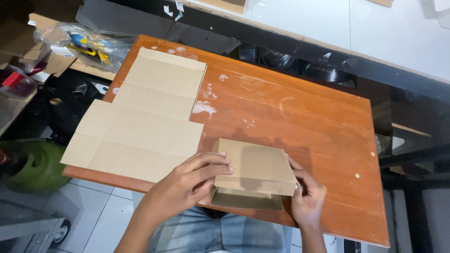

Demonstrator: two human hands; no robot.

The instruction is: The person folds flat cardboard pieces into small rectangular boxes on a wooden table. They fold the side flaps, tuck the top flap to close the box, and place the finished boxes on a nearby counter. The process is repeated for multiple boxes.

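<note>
Wooden table (290, 117): left hand (187, 185) and right hand (307, 199) grasp small cardboard box (255, 168) sides.

An orange-brown wooden table (290, 112) with white smears fills the middle. At twelve and one o'clock stands a white counter (375, 33) with a dark edge. At eleven o'clock lies a crumpled plastic bag (89, 44) among cardboard scraps. At eight o'clock a green rounded container (37, 166) sits on the pale tiled floor (101, 220). Light is even and indoor
</note>
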